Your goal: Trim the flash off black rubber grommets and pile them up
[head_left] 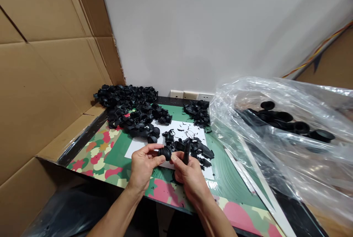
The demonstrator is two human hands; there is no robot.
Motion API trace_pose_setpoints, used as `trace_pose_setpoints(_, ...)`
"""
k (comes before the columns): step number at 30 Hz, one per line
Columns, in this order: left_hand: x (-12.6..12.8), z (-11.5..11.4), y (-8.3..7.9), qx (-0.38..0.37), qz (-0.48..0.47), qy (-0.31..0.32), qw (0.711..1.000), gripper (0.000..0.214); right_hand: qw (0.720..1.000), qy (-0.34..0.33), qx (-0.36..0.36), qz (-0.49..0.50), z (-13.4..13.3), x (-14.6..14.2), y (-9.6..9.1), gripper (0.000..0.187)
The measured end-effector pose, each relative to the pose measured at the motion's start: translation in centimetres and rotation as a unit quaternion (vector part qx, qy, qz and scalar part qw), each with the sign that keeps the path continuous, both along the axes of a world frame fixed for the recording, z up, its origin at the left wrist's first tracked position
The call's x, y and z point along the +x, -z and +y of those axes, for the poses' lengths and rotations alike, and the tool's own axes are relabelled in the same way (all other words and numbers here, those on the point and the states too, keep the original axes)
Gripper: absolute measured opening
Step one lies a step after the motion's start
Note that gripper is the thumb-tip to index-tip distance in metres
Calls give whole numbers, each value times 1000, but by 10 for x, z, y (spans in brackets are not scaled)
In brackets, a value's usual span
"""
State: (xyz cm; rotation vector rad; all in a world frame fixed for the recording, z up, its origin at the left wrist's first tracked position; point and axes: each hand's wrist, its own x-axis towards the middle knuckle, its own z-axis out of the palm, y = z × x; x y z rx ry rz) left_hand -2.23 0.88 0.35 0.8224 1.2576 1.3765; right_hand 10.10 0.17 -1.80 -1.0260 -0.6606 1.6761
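A black ribbed rubber bellows (165,152) is pinched between the thumb and fingers of my left hand (143,165). Facing it, my right hand (189,170) is closed around a slim black tool (186,152) that sticks up past the fingers; its working end is hidden. The right thumb and fingertip also meet the bellows' right edge. Under both hands lies a white sheet (135,148), with black rubber scraps (202,150) and more ribbed pieces beyond the fingers.
Black rubber pieces (127,95) are heaped at the back left, and a scrap pile (197,111) sits at the back right. A clear plastic bag (228,101) with black bellows (302,127) covers the right side. Cardboard (55,67) walls the left. White strips (239,170) lie right.
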Motion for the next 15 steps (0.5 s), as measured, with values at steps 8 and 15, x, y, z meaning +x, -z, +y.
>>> trace_pose_setpoints(8, 0, 1, -7, -13, -24, -2, 1000, 30, 999, 9, 22, -29, -1, -3, 1, 44)
trace_pose_setpoints(15, -1, -1, -4, -6, -10, -2, 1000, 31, 999, 10, 19, -33, -2, -3, 3, 44)
